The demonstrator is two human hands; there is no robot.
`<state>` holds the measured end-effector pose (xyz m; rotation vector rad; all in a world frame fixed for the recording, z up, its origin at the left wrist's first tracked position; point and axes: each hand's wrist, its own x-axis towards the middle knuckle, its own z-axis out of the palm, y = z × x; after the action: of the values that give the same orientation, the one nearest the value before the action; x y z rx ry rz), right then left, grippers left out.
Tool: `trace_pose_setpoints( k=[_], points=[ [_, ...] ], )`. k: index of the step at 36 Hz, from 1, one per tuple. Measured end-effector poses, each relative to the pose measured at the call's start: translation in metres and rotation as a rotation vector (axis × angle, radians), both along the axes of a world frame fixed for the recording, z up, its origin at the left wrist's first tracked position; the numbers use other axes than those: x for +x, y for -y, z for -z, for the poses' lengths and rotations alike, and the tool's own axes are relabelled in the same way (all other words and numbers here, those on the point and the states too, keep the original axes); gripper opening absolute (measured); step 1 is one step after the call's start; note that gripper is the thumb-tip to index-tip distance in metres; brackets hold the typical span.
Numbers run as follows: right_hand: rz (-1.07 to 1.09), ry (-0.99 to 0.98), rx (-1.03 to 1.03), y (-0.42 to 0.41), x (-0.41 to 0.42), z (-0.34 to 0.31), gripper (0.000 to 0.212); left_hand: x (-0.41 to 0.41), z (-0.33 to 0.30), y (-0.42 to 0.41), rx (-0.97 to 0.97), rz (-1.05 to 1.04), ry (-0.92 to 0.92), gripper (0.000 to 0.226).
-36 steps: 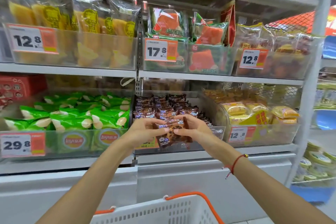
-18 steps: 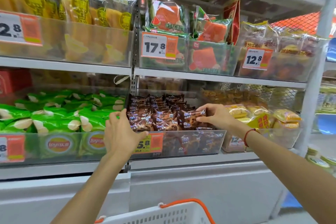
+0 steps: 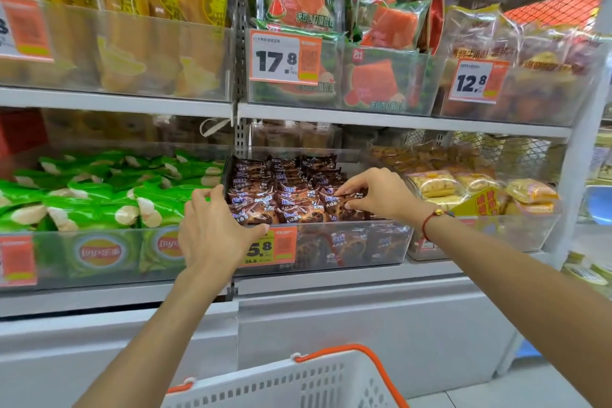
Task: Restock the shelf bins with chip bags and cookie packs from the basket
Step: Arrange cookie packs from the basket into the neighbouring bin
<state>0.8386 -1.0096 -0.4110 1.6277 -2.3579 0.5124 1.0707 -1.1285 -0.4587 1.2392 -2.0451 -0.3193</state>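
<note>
My right hand (image 3: 377,195) pinches a brown foil cookie pack (image 3: 347,205) at the clear plastic bin's (image 3: 351,245) front row, three o'clock of my left hand (image 3: 215,232), whose relaxed fingers rest on the rim. Released crooked, the pack could slide over the front edge.

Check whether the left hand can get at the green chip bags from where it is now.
Probably yes. The left hand rests open at the cookie bin's front left corner, right beside the open-topped bin of green chip bags, with nothing between them.
</note>
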Motion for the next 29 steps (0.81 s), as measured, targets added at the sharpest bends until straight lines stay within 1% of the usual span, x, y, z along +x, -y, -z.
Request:
trace_pose_setpoints(
  k=[3,5,9,11,13,15,17,20,23,24,26,29],
  points=[
    [0.021,0.044,-0.048,-0.001,0.000,0.011,0.024,0.000,-0.001,-0.001,0.003,0.002,0.001,0.094],
    [0.023,0.065,-0.036,0.000,0.001,0.014,0.023,0.001,-0.002,-0.002,0.007,0.004,0.006,0.093],
    [0.009,0.076,0.099,0.001,0.004,0.005,0.026,0.000,-0.005,-0.002,0.016,0.003,0.038,0.096],
    [-0.017,0.055,0.178,-0.002,0.005,0.000,0.032,0.001,-0.007,-0.003,0.014,0.000,0.078,0.096],
    [-0.038,0.016,0.211,-0.008,0.006,-0.002,0.038,0.004,-0.008,-0.005,-0.005,-0.003,0.114,0.096],
    [-0.048,0.005,0.176,-0.017,0.008,-0.002,0.043,0.007,-0.009,-0.007,-0.046,0.004,0.126,0.096],
    [-0.053,0.032,0.081,-0.028,0.012,0.000,0.044,0.009,-0.013,-0.012,-0.099,0.043,0.110,0.093],
    [-0.062,0.094,-0.092,-0.045,0.024,0.011,0.038,0.010,-0.022,-0.024,-0.168,0.191,0.068,0.074],
    [-0.067,0.157,-0.224,-0.064,0.043,0.032,0.030,0.009,-0.025,-0.043,-0.171,0.312,0.125,0.050],
    [-0.068,0.190,-0.240,-0.070,0.050,0.041,0.028,0.008,-0.022,-0.049,-0.145,0.341,0.154,0.044],
    [-0.054,0.245,-0.208,-0.079,0.056,0.063,0.027,0.005,-0.014,-0.057,-0.068,0.385,0.195,0.033],
    [-0.034,0.308,-0.123,-0.088,0.062,0.104,0.029,-0.001,0.009,-0.065,0.073,0.451,0.273,0.027]
  ],
)
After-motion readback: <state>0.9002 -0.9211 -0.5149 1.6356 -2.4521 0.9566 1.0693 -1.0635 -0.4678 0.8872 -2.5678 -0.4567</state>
